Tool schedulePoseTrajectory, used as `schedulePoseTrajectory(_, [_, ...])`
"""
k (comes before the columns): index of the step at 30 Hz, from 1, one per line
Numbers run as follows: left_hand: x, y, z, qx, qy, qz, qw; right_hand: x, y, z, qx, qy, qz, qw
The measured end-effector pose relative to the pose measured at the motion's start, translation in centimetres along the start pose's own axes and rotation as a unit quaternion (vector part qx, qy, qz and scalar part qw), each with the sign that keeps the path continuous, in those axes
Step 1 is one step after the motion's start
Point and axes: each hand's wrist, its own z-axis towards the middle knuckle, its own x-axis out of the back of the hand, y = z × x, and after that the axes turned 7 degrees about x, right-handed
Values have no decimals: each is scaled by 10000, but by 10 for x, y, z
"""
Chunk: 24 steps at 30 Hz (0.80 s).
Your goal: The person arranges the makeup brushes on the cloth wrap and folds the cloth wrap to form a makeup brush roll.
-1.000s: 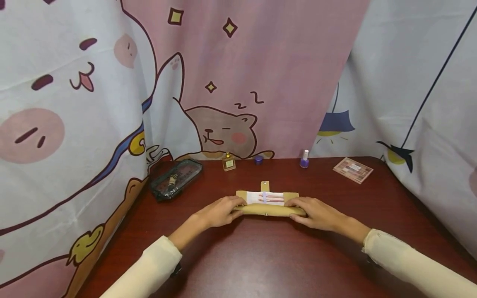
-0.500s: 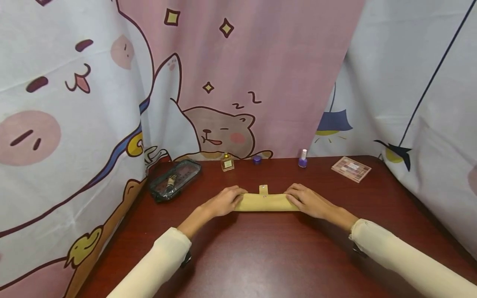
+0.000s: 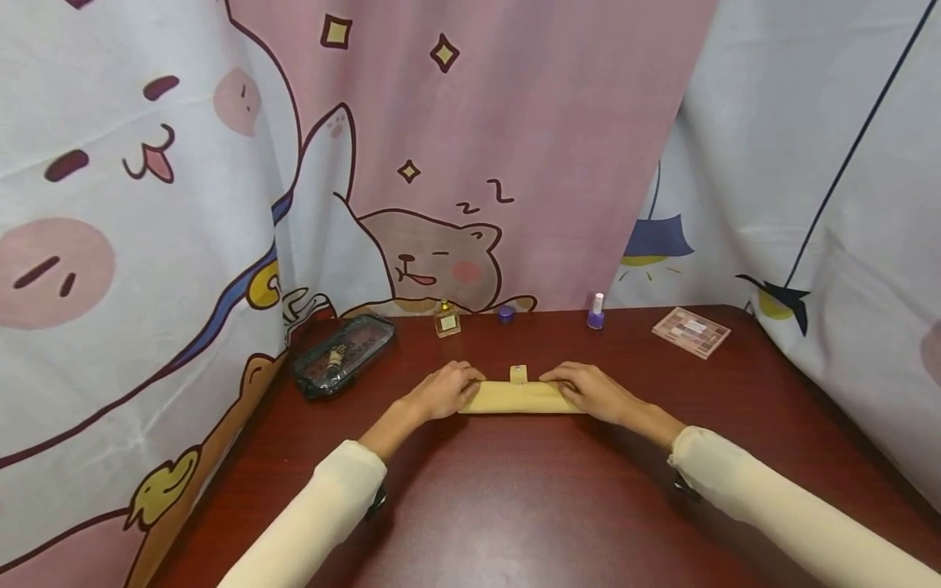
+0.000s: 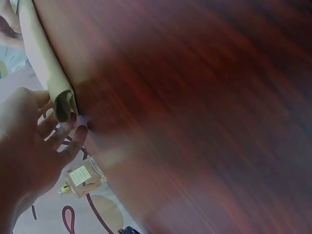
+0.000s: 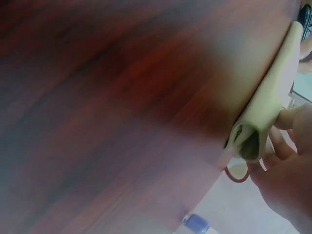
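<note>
A yellow roll-up pencil case [image 3: 522, 398] lies rolled on the table, its short snap strap [image 3: 518, 374] sticking out on the far side. My left hand [image 3: 444, 390] holds its left end; in the left wrist view the thumb is on the roll and the other fingers are around its open end. At the right end, my right hand [image 3: 594, 392] grips the roll between thumb and fingers, its fingertips near the strap. Coiled layers show at the roll's end [image 5: 246, 139] in the right wrist view. Whatever lies inside is hidden.
Behind the roll stand a perfume bottle [image 3: 447, 320], a small purple-lidded jar [image 3: 506, 314] and a purple nail polish bottle [image 3: 596, 314]. An eyeshadow palette [image 3: 691, 331] lies at back right, a clear black-edged pouch [image 3: 345, 355] at back left. Printed curtains [image 3: 573, 163] enclose the dark red table [image 3: 485, 498].
The near edge of the case has been rolled away from me over the pink sticks, which are now covered. Both hands moved forward with the roll; the right hand shifted inward toward the strap.
</note>
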Motion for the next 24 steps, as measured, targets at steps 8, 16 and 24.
schedulePoseTrajectory(8, [-3,11,13,98,-178,-296,9994,-17,-10,14,-315,163,381,9986])
schedulePoseTrajectory(16, [-11,17,35,232,-42,-865,9960,-22,-13,20,-535,308,615,9962])
schedulePoseTrajectory(24, [-15,19,53,720,-251,-985,9922,-21,-17,23,-531,305,638,9961])
